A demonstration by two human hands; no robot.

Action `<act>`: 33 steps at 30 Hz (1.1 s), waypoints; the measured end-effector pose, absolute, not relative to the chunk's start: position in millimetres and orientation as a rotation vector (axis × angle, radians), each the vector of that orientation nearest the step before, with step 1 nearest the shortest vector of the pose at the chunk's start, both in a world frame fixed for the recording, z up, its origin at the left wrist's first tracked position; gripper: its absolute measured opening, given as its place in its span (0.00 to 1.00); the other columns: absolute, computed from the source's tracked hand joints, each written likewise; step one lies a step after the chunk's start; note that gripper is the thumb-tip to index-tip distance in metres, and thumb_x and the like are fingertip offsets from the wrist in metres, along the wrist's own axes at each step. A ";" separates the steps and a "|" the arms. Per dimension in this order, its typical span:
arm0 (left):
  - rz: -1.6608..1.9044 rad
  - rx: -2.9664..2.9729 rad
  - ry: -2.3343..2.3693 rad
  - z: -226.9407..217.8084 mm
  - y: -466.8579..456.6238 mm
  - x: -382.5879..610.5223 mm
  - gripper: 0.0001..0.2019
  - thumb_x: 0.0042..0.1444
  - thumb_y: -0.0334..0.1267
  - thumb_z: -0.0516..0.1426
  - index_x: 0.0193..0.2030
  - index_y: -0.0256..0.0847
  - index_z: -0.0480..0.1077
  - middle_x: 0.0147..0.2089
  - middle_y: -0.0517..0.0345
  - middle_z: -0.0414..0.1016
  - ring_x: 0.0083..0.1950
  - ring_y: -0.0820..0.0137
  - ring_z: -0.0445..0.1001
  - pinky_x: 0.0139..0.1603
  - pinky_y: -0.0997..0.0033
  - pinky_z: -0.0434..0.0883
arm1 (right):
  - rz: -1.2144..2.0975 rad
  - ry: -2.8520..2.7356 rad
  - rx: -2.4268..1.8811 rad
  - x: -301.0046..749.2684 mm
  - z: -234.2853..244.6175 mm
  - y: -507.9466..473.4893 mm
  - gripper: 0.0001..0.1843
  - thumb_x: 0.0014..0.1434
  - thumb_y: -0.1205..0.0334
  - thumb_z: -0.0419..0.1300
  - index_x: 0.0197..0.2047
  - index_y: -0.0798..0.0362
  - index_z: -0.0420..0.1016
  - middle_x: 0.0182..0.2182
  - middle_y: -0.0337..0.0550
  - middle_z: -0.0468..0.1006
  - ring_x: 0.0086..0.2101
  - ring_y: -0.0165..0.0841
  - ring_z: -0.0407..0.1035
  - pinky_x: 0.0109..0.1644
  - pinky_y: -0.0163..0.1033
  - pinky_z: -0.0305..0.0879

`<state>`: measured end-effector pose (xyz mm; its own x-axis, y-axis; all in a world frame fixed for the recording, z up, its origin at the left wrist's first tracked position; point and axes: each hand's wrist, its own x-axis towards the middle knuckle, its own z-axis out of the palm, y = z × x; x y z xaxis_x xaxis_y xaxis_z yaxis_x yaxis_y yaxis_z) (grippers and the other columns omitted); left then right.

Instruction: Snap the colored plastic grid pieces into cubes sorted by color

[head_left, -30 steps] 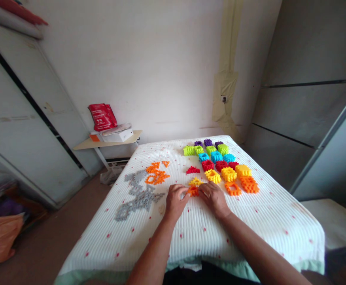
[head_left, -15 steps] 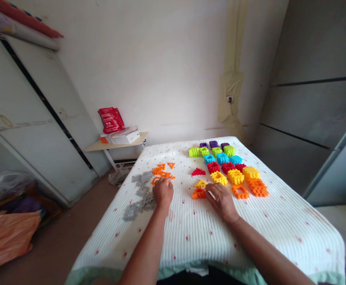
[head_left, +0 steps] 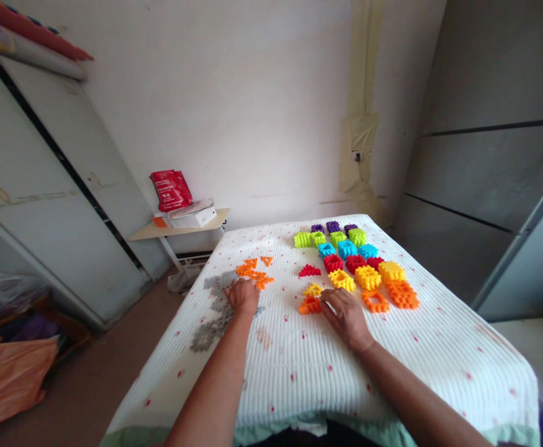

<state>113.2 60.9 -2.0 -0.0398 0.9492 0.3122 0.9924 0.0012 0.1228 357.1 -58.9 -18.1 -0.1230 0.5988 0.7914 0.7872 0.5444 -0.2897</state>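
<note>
My left hand rests on the loose orange pieces at the left of the white quilted table, fingers curled over one of them. My right hand lies by a small orange block near the table's middle, its fingertips touching that block. A yellow piece and a red piece lie just beyond it. Further right stand rows of assembled cubes in purple, green, blue, red, yellow and orange. Flat grey pieces are spread left of my left hand.
A small side table with a red bag and white box stands by the far wall. Grey cabinets line the left, grey panels the right. An orange bag lies on the floor at left.
My left hand left the orange block in the middle and moved left and away onto the loose orange pieces. My right hand stayed at the orange block.
</note>
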 end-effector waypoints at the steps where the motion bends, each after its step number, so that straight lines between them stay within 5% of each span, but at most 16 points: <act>1: -0.469 -2.076 -2.112 -2.3 60.8 112.8 0.11 0.50 0.36 0.53 0.33 0.42 0.77 0.37 0.46 0.76 0.45 0.54 0.70 0.42 0.57 0.63 | -0.248 -1.822 -1.146 357.0 -17.7 -58.9 0.10 0.62 0.65 0.49 0.36 0.52 0.71 0.32 0.46 0.76 0.34 0.35 0.69 0.39 0.41 0.66; 10: -0.587 -2.139 -1.932 5.1 49.7 113.6 0.10 0.53 0.36 0.52 0.32 0.42 0.76 0.36 0.50 0.77 0.43 0.59 0.70 0.42 0.61 0.64 | -0.241 -1.826 -1.158 357.0 -17.0 -58.6 0.09 0.62 0.65 0.50 0.36 0.53 0.71 0.32 0.46 0.76 0.34 0.35 0.69 0.40 0.42 0.66; 20: -1.420 -2.372 -1.154 -12.8 -17.2 151.2 0.06 0.55 0.33 0.54 0.35 0.43 0.73 0.34 0.55 0.75 0.39 0.68 0.69 0.44 0.66 0.68 | -0.231 -1.795 -1.090 356.9 -20.4 -59.9 0.13 0.62 0.65 0.51 0.50 0.51 0.68 0.40 0.48 0.75 0.40 0.36 0.69 0.43 0.43 0.69; 33: -1.571 -2.435 -1.203 -19.7 -26.0 172.7 0.06 0.52 0.30 0.55 0.34 0.43 0.73 0.33 0.56 0.75 0.38 0.68 0.71 0.40 0.67 0.71 | -0.224 -1.800 -1.163 361.4 -24.4 -56.8 0.11 0.62 0.62 0.52 0.44 0.52 0.73 0.36 0.47 0.78 0.35 0.36 0.70 0.40 0.44 0.69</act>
